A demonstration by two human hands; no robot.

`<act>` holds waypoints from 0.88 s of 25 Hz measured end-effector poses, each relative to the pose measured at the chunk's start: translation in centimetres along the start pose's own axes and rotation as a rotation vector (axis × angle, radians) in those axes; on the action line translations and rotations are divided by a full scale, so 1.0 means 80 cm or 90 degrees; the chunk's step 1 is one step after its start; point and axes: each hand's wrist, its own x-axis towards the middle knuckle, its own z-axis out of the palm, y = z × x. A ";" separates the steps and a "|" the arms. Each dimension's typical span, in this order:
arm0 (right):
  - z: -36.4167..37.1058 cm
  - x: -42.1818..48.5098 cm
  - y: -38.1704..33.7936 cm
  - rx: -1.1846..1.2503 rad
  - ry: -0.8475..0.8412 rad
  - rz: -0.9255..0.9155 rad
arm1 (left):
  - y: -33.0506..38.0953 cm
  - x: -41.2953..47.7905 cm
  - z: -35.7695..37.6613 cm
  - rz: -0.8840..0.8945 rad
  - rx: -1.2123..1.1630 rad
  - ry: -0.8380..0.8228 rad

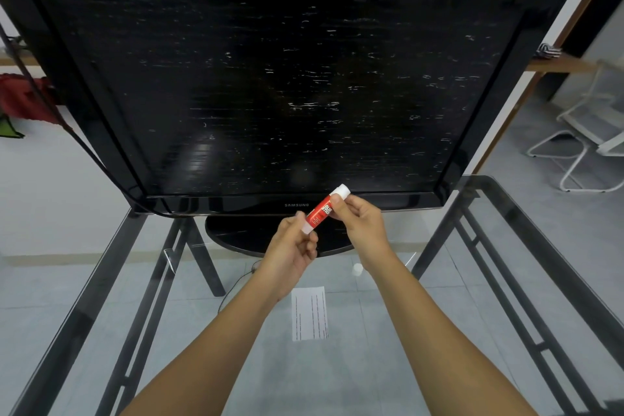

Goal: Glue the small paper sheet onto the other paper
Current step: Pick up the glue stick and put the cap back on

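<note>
1. The brand "SAMSUNG" is showing in pale letters on the lower bezel of the black television (290, 84), at the far side.
2. "GLUE STICK" is showing in white on the red glue stick (322, 209).
3. The paper sheet (310, 313) is carrying printed lines too small to read.

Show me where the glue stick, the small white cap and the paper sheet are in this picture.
glue stick (320, 209): head view, on its red label.
small white cap (357, 269): head view, on its top, lying on the glass table.
paper sheet (310, 313): head view, on its middle.
</note>
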 end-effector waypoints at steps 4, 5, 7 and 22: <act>-0.001 0.003 -0.007 -0.011 -0.002 -0.008 | 0.002 -0.004 0.001 0.088 0.140 -0.026; -0.001 0.004 -0.008 -0.013 -0.002 -0.010 | 0.004 -0.004 0.000 0.080 0.148 -0.035; -0.001 0.003 -0.009 -0.016 -0.003 -0.015 | 0.007 -0.004 0.001 0.075 0.205 -0.044; -0.006 0.003 -0.005 -0.035 -0.032 -0.027 | -0.002 -0.005 0.002 0.102 0.166 -0.013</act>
